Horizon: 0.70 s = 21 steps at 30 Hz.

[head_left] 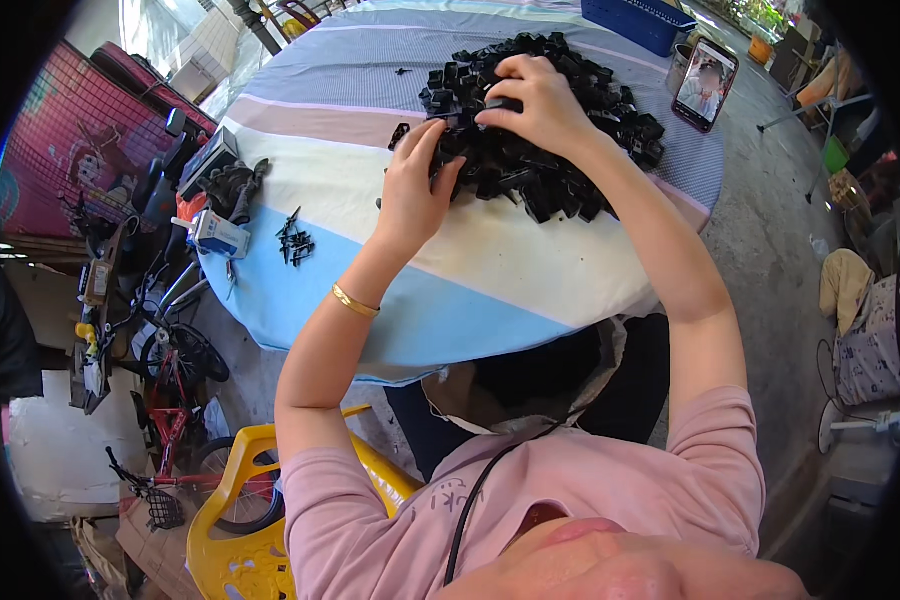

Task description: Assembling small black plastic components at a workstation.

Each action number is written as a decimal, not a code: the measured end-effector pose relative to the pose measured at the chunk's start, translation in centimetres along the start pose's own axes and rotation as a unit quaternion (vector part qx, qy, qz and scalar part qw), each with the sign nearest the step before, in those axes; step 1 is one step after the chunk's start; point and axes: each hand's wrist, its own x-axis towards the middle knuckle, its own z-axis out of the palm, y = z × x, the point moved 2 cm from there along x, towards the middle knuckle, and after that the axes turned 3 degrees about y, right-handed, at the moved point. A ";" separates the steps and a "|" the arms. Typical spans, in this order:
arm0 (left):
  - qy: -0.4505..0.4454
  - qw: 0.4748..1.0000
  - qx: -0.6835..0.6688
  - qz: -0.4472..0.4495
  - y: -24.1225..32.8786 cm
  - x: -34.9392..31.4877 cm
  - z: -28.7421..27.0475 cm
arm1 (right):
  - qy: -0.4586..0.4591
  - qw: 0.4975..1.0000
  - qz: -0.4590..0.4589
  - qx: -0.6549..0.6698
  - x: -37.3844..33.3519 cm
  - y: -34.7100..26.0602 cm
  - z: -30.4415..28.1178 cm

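Observation:
A large heap of small black plastic pieces lies on the far part of the cloth-covered table. Over the heap, my right hand has its fingers curled around a black plastic piece. At the heap's left edge is my left hand, fingers bent and thumb apart from them, with black pieces by the fingertips; nothing shows in its grasp. Nearer and to the left, several thin dark pieces sit in a small scattered group on the blue stripe.
On the table's left edge are a blue-and-white box, a grey box and dark gloves or cloth. A phone leans against a cup at the right, below a blue basket. An open sack sits at my lap.

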 end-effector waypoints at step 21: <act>-0.048 0.799 -0.503 -0.326 -0.9 -0.7 0.1 | -0.076 0.701 0.374 0.602 -2.1 -6.8 -1.0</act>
